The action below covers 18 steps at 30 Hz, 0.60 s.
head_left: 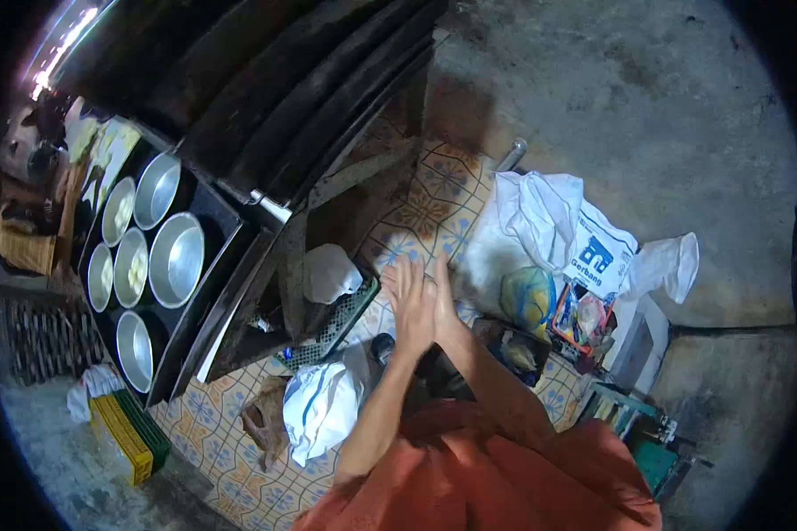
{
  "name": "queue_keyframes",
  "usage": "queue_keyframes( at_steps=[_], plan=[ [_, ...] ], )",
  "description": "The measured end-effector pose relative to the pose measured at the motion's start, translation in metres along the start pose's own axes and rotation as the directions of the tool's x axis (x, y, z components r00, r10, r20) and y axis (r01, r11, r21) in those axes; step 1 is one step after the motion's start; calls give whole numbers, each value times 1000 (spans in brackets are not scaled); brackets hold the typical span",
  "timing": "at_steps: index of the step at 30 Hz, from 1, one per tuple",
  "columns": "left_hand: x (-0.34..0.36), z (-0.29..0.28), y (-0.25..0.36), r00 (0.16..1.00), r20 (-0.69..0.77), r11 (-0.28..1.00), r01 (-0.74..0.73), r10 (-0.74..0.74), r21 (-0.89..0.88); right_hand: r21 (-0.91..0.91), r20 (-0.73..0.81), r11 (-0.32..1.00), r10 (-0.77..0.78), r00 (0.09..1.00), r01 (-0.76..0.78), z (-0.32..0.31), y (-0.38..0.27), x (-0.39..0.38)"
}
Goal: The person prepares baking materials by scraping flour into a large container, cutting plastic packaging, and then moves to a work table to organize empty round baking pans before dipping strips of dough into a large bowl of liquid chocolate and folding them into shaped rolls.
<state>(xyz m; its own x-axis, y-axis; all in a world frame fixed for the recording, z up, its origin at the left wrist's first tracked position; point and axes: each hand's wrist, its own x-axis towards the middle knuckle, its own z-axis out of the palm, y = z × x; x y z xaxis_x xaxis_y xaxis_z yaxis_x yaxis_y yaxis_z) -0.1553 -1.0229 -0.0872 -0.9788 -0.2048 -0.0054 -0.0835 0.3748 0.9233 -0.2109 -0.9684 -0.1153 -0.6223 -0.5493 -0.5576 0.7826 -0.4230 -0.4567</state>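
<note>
My left hand [407,301] and my right hand [444,305] meet in the middle of the view, above the patterned tile floor [443,203]. Their palms are against or very close to each other, with the fingers stretched out and pointing away from me. I see no object in either hand, though the space between the palms is hidden. Left of them is a green plastic basket [328,332] with a pale white item [329,273] at it. A crumpled white sack [321,403] lies beside my left forearm.
At the left, a black tray [181,341] carries several round metal pans [177,261], some with pale lumps inside. Dark stacked trays [266,97] rise above it. A yellow crate [119,438] stands lower left. White sacks [540,212] and a green metal device [655,465] are at the right.
</note>
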Motion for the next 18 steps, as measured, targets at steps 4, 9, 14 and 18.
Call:
queue_keyframes(
  at_steps=[4,9,14,18],
  plan=[
    [86,-6,-27,673,338,349,670,-658,-655,249,250,947,-266,931,203,8,-68,-71],
    [89,114,23,778,473,263,599,-414,-756,-813,127,388,-611,782,435,-58,-101,-35],
    [112,131,157,882,469,695,320,29,-644,-316,-449,936,-290,845,154,-137,-199,-5],
    [152,171,113,806,371,834,-536,461,129,12,-239,959,-271,932,282,-117,-227,-36]
  ],
)
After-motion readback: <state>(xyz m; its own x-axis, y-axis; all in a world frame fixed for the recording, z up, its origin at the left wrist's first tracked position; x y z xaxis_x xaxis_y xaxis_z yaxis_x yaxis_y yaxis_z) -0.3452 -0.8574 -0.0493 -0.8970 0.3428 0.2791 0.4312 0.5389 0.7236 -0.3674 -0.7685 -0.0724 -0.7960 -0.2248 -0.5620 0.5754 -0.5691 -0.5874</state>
